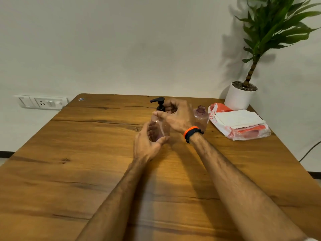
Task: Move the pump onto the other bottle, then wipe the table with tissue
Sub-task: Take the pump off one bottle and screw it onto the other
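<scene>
- unscrewing looks like the step in hand: the black plastic pump (158, 103) sits on the clear, pink-tinted plastic bottle (160, 128) near the middle of the brown wooden table (69, 153).
- the left hand (147, 143) curls round the lower body of that bottle, thumb on the near side, fingers on the left side.
- the right hand (177, 117) has its fingers bent round the pump's collar at the neck; the exact contact is hidden behind the hand, so i judge it a grasp rather than see it plainly.
- to do it well, keep the bottle pressed upright to the table, turn only the collar, and lift straight up so the dip tube, if there is one, clears the neck without dripping.
- the second clear pink bottle with an open neck (201, 117) stands just to the right, close behind the right wrist; mind not to knock it.
- the pump has a long spout pointing left; the held bottle looks see-through and, as far as i can tell, nearly empty.
- the stack of white tissue (239, 119) lies on a red and clear plastic packet (248, 133) at the right, near a white plant pot (238, 98).
</scene>
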`<action>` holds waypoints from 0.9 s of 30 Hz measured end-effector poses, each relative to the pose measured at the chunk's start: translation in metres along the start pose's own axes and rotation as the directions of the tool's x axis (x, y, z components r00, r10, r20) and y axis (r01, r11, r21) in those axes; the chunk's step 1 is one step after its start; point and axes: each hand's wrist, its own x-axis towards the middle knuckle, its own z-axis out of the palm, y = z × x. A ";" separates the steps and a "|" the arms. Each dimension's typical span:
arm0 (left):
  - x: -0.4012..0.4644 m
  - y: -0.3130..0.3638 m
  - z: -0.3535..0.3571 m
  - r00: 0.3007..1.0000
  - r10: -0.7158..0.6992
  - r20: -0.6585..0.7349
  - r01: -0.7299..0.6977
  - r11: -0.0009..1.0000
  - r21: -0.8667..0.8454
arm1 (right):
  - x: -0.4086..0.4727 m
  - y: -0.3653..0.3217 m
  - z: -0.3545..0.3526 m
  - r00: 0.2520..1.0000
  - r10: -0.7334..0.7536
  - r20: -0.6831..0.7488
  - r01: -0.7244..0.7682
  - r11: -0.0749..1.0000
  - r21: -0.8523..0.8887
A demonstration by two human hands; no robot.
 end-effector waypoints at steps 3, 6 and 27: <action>0.000 -0.002 0.000 1.000 0.021 0.009 -0.021 1.000 0.005 | 0.001 0.007 -0.006 0.996 -0.025 0.088 0.019 0.997 0.068; 0.001 -0.003 0.000 1.000 0.025 0.006 -0.025 1.000 0.011 | 0.002 0.012 -0.009 0.987 -0.039 0.154 0.021 0.993 0.117; 0.015 -0.012 0.003 0.996 0.086 0.006 -0.086 0.996 -0.027 | 0.011 0.025 0.003 0.994 -0.104 0.038 0.099 0.990 0.104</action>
